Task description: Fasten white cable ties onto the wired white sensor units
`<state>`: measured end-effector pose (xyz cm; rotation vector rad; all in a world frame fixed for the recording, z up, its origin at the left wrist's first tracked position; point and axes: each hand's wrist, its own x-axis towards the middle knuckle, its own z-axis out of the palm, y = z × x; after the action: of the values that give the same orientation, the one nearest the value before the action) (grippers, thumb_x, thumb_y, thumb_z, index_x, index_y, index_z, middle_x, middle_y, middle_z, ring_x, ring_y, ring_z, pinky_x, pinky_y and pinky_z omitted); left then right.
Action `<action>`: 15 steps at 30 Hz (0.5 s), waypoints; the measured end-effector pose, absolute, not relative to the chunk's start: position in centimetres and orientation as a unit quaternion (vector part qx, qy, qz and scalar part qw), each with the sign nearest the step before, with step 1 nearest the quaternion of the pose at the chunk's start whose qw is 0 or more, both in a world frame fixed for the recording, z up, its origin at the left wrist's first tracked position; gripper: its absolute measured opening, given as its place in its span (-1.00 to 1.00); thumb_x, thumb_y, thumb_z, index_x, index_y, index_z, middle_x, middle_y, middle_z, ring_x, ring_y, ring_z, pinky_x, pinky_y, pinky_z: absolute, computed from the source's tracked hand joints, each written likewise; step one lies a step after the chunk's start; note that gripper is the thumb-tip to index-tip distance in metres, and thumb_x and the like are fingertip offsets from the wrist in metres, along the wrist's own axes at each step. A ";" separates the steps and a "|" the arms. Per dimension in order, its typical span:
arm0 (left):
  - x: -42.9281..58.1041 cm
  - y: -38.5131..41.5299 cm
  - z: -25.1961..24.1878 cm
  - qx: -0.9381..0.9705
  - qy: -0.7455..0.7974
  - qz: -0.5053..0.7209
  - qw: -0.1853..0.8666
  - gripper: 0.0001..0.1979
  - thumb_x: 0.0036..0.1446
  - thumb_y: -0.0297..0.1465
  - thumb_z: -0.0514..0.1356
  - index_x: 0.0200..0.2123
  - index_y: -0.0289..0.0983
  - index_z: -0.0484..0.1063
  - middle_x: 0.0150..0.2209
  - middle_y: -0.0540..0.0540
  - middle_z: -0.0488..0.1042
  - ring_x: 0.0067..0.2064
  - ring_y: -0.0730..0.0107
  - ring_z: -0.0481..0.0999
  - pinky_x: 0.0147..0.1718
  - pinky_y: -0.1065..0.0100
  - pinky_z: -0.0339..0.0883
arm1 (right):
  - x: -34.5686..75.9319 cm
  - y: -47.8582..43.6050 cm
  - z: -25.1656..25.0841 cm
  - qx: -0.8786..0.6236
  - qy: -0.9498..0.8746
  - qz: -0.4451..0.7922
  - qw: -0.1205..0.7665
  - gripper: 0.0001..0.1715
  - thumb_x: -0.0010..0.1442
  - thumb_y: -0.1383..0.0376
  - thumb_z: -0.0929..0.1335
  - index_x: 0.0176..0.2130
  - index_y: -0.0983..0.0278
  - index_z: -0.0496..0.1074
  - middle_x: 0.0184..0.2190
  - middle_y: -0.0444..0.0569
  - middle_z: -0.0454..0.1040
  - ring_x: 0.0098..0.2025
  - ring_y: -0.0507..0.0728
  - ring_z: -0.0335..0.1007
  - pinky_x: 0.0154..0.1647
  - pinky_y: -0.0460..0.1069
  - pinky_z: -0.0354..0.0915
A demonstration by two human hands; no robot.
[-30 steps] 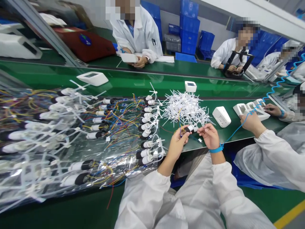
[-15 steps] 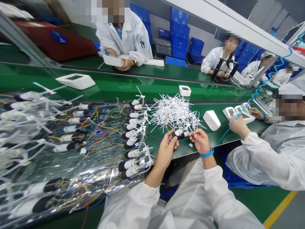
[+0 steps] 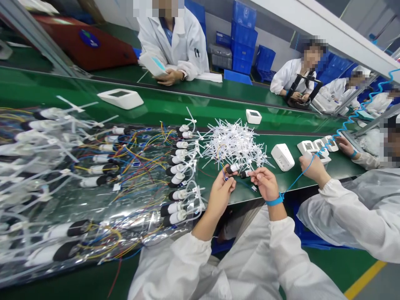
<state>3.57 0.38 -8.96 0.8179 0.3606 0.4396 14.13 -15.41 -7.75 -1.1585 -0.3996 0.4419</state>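
My left hand (image 3: pixel 221 192) is closed around a small black-and-white cylindrical part (image 3: pixel 233 168) with coloured wires trailing from it. My right hand (image 3: pixel 265 181) pinches the other end of the same assembly at a dark piece (image 3: pixel 244 173); a blue wrist strap (image 3: pixel 275 201) circles that wrist. Both hands hover just above the green bench (image 3: pixel 281 177), right in front of a heap of white plastic tube pieces (image 3: pixel 235 141).
Rows of finished wired cylinders (image 3: pixel 178 168) lie on clear plastic sheet (image 3: pixel 93 196) at left. White devices (image 3: pixel 282 156) (image 3: pixel 120 98) (image 3: pixel 253 116) sit on the bench and belt. A co-worker's hand (image 3: pixel 311 166) holds a blue coiled cord at right; other people sit across the belt.
The view has shifted slightly. My hands stay together on the small part and have dropped a little nearer the bench. The person opposite has tilted up a white device.
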 end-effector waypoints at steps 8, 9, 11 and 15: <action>3.4 0.4 -8.5 0.369 0.160 0.173 0.899 0.04 0.13 -0.23 0.57 0.55 -0.16 0.14 -0.23 -0.03 0.60 -0.44 0.53 0.45 -0.51 0.48 0.20 | 13.9 -15.4 -7.1 -0.556 -0.192 0.217 0.779 -0.71 0.19 0.13 0.59 -0.11 0.17 0.68 -0.07 0.09 0.78 -0.25 0.19 0.58 -0.32 0.05 0.40; 3.4 0.3 -8.4 0.371 0.159 0.172 0.899 0.06 0.13 -0.20 0.58 0.55 -0.16 0.13 -0.25 -0.02 0.59 -0.45 0.54 0.45 -0.53 0.49 0.18 | 14.0 -15.4 -7.1 -0.559 -0.194 0.219 0.776 -0.70 0.18 0.13 0.61 -0.11 0.17 0.68 -0.06 0.09 0.78 -0.26 0.18 0.58 -0.33 0.04 0.39; 3.3 0.3 -8.4 0.374 0.161 0.172 0.897 0.04 0.13 -0.17 0.57 0.54 -0.18 0.15 -0.29 0.01 0.58 -0.48 0.55 0.41 -0.55 0.49 0.12 | 14.0 -15.3 -7.2 -0.566 -0.197 0.219 0.770 -0.68 0.14 0.15 0.63 -0.12 0.17 0.67 -0.08 0.08 0.78 -0.27 0.16 0.58 -0.35 0.02 0.39; 3.2 0.2 -8.3 0.383 0.177 0.184 0.888 -0.03 0.20 -0.08 0.51 0.51 -0.24 0.18 -0.40 0.08 0.51 -0.56 0.58 0.28 -0.59 0.48 -0.01 | 14.2 -15.0 -7.3 -0.566 -0.189 0.207 0.776 -0.68 0.09 0.20 0.67 -0.18 0.16 0.63 -0.13 0.03 0.79 -0.30 0.12 0.59 -0.41 -0.04 0.39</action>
<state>3.16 0.20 -8.31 0.7953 0.3683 0.3830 14.17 -15.04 -7.34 -1.2245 -0.4091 0.4474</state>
